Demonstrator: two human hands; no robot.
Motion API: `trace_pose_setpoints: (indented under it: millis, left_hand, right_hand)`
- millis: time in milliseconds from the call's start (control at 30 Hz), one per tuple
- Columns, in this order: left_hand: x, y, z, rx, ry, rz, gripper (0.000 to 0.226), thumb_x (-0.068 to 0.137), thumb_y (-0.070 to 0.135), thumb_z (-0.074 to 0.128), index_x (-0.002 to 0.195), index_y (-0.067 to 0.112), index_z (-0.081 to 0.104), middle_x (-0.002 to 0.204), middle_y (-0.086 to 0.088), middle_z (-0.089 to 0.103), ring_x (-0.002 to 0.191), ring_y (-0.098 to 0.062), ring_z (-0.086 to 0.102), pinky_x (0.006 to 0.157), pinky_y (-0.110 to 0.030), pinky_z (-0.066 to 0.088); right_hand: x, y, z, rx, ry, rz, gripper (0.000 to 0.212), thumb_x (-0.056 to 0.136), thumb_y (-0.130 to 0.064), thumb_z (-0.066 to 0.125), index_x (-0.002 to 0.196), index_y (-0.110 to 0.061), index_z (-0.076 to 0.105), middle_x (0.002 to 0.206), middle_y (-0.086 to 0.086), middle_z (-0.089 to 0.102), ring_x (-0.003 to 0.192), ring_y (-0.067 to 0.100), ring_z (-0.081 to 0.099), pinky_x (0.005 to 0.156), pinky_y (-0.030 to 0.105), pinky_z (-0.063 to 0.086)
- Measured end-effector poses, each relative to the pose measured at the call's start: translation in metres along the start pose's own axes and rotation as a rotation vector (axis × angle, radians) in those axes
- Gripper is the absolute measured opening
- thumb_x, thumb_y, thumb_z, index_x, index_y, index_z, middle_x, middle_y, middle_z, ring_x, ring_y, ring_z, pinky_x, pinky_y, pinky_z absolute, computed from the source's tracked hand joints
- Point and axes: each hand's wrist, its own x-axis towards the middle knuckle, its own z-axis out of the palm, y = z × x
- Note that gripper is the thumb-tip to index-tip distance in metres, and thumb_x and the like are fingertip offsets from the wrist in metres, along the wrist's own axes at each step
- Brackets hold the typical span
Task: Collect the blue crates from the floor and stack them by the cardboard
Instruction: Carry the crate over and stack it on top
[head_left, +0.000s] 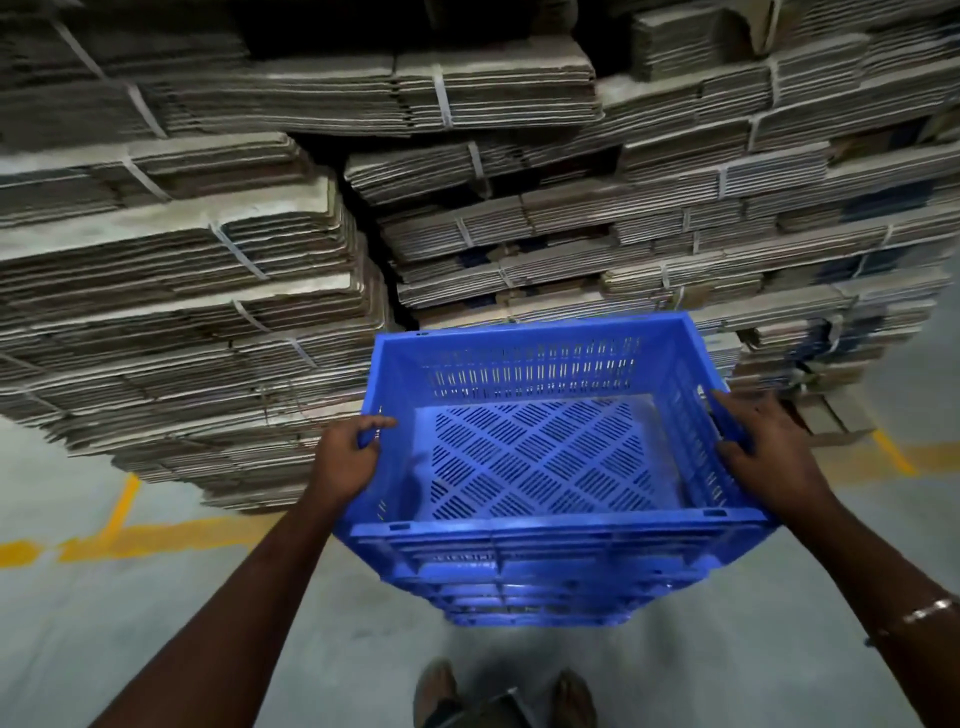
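A perforated blue plastic crate (540, 457) sits atop a stack of matching blue crates (535, 592), gripped at both side rims. The left hand (345, 462) curls its fingers (376, 423) over the left rim; the right hand (769, 457) clamps the right rim, fingers (727, 402) lying along the edge. Beyond the fingers rise strapped bundles of flattened brown cardboard (218, 280), just behind the crate. Yellow painted lines (156, 535) cross the grey concrete floor (104, 623) left of the left hand.
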Motion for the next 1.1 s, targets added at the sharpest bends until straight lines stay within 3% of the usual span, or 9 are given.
trace_pose_setpoints:
  millis: [167,267,467,567,633,700,800,900,1100]
  left_hand:
    - [-0.012,-0.016,0.013,0.01,-0.001,0.086,0.046,0.077,0.001,0.052,0.097,0.038,0.072,0.079,-0.019,0.067,0.053,-0.026,0.052,0.054,-0.032,0.04]
    - [-0.022,-0.033,0.017,0.148,-0.015,0.12,0.045,0.082,-0.003,0.057,0.109,0.028,0.074,0.087,-0.015,0.057,0.074,-0.024,0.052,0.065,-0.027,0.031]
    - [-0.026,-0.034,0.016,0.17,-0.03,0.148,0.047,0.089,0.005,0.055,0.127,0.032,0.063,0.095,-0.012,0.052,0.09,-0.027,0.053,0.077,-0.035,0.042]
    - [-0.037,-0.035,0.01,0.112,0.005,0.176,0.06,0.091,0.009,0.059,0.143,0.035,0.048,0.105,-0.007,0.053,0.096,-0.019,0.052,0.08,-0.035,0.045]
    - [-0.052,-0.039,0.008,-0.02,0.034,0.107,0.07,0.09,0.008,0.065,0.149,0.036,0.038,0.118,0.001,0.059,0.101,-0.013,0.058,0.079,-0.036,0.05]
    - [-0.073,-0.042,0.012,-0.17,0.074,-0.102,0.067,0.088,0.008,0.068,0.144,0.035,0.043,0.12,0.004,0.062,0.101,-0.017,0.064,0.08,-0.04,0.055]
    - [-0.091,-0.037,0.023,-0.228,0.116,-0.344,0.031,0.088,0.013,0.066,0.114,0.029,0.061,0.105,-0.001,0.068,0.098,-0.029,0.066,0.084,-0.046,0.055]
    - [-0.083,-0.028,0.024,-0.213,0.16,-0.384,0.02,0.085,0.012,0.063,0.102,0.024,0.063,0.095,-0.004,0.067,0.091,-0.032,0.065,0.082,-0.047,0.055]
    - [-0.072,-0.029,0.008,-0.161,0.16,-0.346,0.026,0.074,0.022,0.061,0.099,0.021,0.066,0.091,-0.005,0.07,0.083,-0.03,0.067,0.078,-0.05,0.057]
  right_hand:
    - [-0.014,-0.001,0.013,0.067,0.024,-0.04,0.075,0.077,0.003,0.068,0.145,-0.021,0.046,0.098,0.006,0.045,0.099,0.028,0.047,0.081,0.033,0.039]
    - [-0.019,0.0,0.019,0.065,0.01,-0.013,0.072,0.078,0.005,0.066,0.143,-0.019,0.049,0.098,0.007,0.045,0.091,0.022,0.049,0.078,0.027,0.035]
    - [-0.024,-0.009,0.013,0.09,0.018,0.043,0.071,0.079,0.003,0.064,0.143,-0.025,0.049,0.104,0.007,0.047,0.094,0.024,0.052,0.08,0.027,0.036]
    - [-0.033,-0.006,0.012,0.153,0.059,0.079,0.072,0.084,-0.007,0.064,0.147,-0.034,0.04,0.111,0.007,0.049,0.104,0.021,0.05,0.084,0.031,0.039]
    - [-0.048,-0.005,0.014,0.24,0.079,0.136,0.074,0.085,-0.011,0.063,0.148,-0.038,0.034,0.117,0.004,0.049,0.108,0.015,0.048,0.087,0.034,0.04]
    - [-0.067,-0.007,0.021,0.34,0.077,0.228,0.064,0.081,-0.016,0.06,0.139,-0.038,0.045,0.118,0.001,0.056,0.107,0.017,0.053,0.087,0.037,0.044]
    - [-0.08,-0.013,0.027,0.441,0.062,0.437,0.05,0.072,-0.025,0.05,0.121,-0.028,0.059,0.104,0.004,0.066,0.095,0.029,0.062,0.08,0.042,0.049]
    - [-0.072,-0.016,0.026,0.457,0.055,0.503,0.049,0.067,-0.024,0.048,0.114,-0.018,0.064,0.095,0.008,0.068,0.086,0.031,0.064,0.075,0.045,0.053]
    - [-0.069,-0.022,0.026,0.458,0.046,0.51,0.04,0.067,-0.024,0.049,0.102,-0.013,0.065,0.089,0.011,0.068,0.08,0.031,0.064,0.072,0.045,0.054]
